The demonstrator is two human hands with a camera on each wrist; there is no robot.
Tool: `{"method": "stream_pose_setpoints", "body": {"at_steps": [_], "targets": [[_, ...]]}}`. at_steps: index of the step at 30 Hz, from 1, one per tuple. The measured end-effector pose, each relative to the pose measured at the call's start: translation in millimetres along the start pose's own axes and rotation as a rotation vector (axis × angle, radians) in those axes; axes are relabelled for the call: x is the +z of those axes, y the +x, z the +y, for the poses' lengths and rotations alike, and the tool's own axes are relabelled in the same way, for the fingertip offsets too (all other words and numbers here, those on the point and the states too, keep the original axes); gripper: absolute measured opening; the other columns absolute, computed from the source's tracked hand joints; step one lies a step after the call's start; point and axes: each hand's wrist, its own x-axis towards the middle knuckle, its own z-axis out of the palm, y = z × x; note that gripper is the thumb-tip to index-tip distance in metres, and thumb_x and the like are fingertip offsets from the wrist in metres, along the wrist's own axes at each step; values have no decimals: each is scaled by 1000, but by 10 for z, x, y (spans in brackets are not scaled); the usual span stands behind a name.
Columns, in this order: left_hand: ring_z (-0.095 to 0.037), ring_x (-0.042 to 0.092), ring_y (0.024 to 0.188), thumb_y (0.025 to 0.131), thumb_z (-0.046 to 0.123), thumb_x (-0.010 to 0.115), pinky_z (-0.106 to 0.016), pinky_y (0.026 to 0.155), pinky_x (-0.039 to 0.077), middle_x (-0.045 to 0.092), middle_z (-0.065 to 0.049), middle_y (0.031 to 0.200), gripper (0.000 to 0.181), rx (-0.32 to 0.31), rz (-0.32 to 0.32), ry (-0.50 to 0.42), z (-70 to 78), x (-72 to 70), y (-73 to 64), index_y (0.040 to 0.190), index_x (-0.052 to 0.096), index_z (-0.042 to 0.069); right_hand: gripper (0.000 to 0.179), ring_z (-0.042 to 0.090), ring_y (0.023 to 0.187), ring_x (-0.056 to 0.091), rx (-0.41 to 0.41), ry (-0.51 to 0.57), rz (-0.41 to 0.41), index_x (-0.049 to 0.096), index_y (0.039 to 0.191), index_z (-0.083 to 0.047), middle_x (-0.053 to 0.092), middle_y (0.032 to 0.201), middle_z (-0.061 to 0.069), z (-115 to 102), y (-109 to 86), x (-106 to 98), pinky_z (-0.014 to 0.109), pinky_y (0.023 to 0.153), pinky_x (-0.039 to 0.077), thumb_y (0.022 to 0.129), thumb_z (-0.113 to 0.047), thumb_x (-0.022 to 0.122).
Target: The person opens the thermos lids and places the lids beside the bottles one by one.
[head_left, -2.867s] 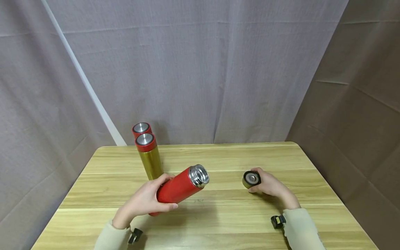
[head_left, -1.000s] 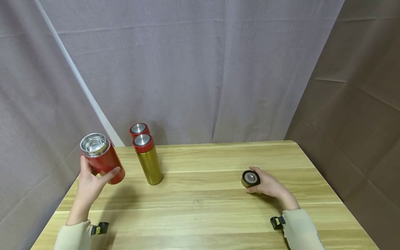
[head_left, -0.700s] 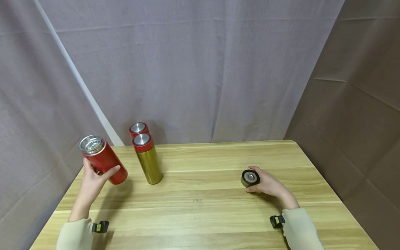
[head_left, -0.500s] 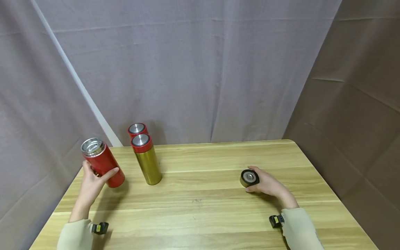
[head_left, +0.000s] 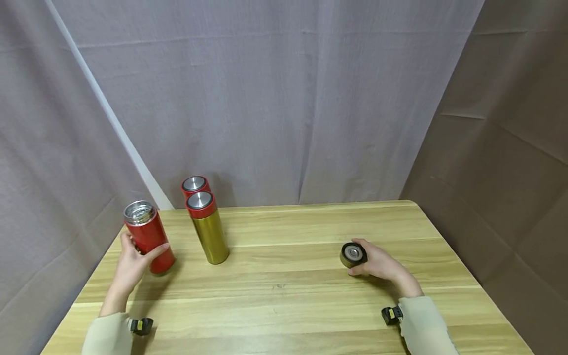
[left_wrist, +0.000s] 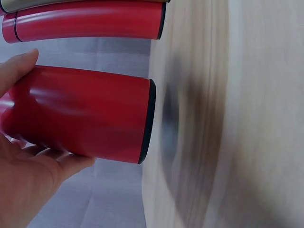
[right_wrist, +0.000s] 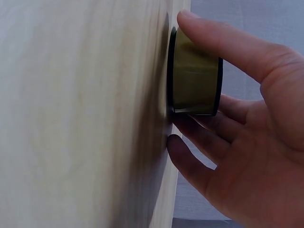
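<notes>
My left hand (head_left: 133, 261) grips a red thermos bottle (head_left: 152, 238) round its side, lidless, with its steel mouth up and leaning slightly left. In the left wrist view the base of the red bottle (left_wrist: 95, 114) hangs a little above the table. On the right, my right hand (head_left: 383, 264) holds a gold bottle lid (head_left: 345, 259) between thumb and fingers, its inner side facing up. The right wrist view has the gold lid (right_wrist: 194, 78) at the tabletop; whether it touches is hard to tell.
A gold thermos with a red lid (head_left: 211, 236) stands right of the held bottle. Close behind it is a red thermos (head_left: 195, 185), mostly hidden. The wooden table (head_left: 275, 296) ends at a grey curtain (head_left: 248, 108) at the back.
My left hand has carried the red thermos from the middle to the left side, then lowered it and brought it more upright. My right hand stays in place with the gold lid.
</notes>
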Motion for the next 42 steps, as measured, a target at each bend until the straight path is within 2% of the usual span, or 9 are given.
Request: {"method": "stream_pose_setpoints", "body": {"at_steps": [10, 14, 23, 27, 35, 39, 42], "targets": [[-16, 49, 108, 88, 30, 79, -29, 88, 39, 48, -24, 132, 81, -31, -18, 31, -73, -5, -10, 136, 19, 3, 99, 50, 126, 49, -11, 4, -6, 36, 148, 9, 51, 137, 34, -14, -13, 21, 63, 102, 39, 74, -28, 90], [-20, 48, 111, 88, 31, 79, -29, 89, 39, 47, -23, 134, 82, -28, -32, 30, -84, -18, -7, 137, 18, 3, 99, 51, 127, 48, -9, 0, -8, 35, 148, 9, 50, 138, 35, -33, -13, -3, 63, 101, 39, 74, -27, 90], [-8, 45, 110, 90, 26, 77, -24, 90, 37, 42, -13, 135, 79, -10, -40, -32, -134, -61, 4, 139, 17, 7, 100, 53, 129, 45, -4, -14, -12, 33, 149, 9, 46, 141, 36, -72, -13, -40, 65, 102, 38, 76, -29, 89], [-9, 44, 114, 91, 24, 76, -26, 93, 37, 40, -10, 135, 83, 4, -46, -55, -162, -72, 8, 145, 14, 10, 100, 54, 130, 44, -6, -23, -9, 32, 150, 9, 44, 142, 37, -65, -12, -26, 65, 102, 37, 77, -31, 88], [-13, 43, 118, 91, 26, 75, -33, 98, 35, 39, -11, 137, 85, -19, -48, -69, -159, -76, 19, 146, 12, 10, 101, 54, 132, 41, 3, -40, -7, 31, 151, 7, 40, 145, 38, -62, -7, -3, 65, 104, 35, 79, -35, 86], [-12, 41, 121, 90, 23, 77, -33, 100, 35, 37, -10, 140, 91, -11, -49, -91, -156, -82, 23, 149, 9, 17, 101, 55, 132, 41, 6, -44, -5, 31, 151, 8, 40, 145, 38, -54, -11, 19, 65, 104, 36, 78, -35, 87], [-16, 41, 125, 89, 19, 78, -32, 100, 36, 35, -11, 142, 98, 14, -33, -102, -121, -96, 29, 151, 3, 25, 102, 55, 132, 40, 17, -45, -1, 29, 151, 8, 38, 145, 39, -44, -11, 35, 65, 103, 36, 79, -36, 86]]}}
